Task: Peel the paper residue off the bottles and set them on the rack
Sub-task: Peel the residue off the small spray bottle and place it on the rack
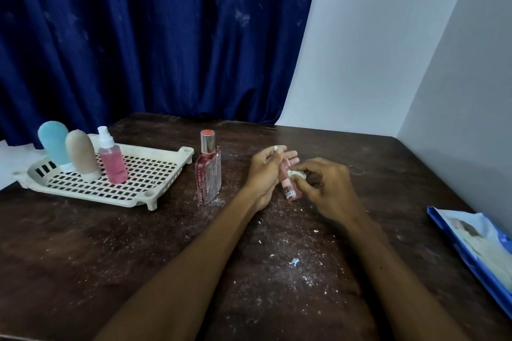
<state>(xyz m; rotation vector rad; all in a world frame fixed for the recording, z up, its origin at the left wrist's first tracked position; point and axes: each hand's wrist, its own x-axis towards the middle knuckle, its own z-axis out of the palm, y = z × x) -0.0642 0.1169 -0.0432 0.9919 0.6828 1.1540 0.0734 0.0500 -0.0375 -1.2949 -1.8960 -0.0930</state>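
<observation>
- Your left hand is wrapped round the small pink bottle at centre frame, fingers curled on its upper part, and the bottle tilts above the dark wooden table.
- Your right hand comes in from the right with its fingers curled, pinching a crumpled white wad right against that bottle.
- Left of your hands, the clear rectangular glass bottle with a pink cap stands upright on the table, just beside the rack's right corner.
- The white perforated plastic rack sits at the left of the frame and carries three upright pieces at its far-left end: a pale blue rounded tube, a beige rounded tube and a pink spray bottle.
- White paper scraps speckle the tabletop below your forearms.
- A blue and white packet lies at the right edge.
</observation>
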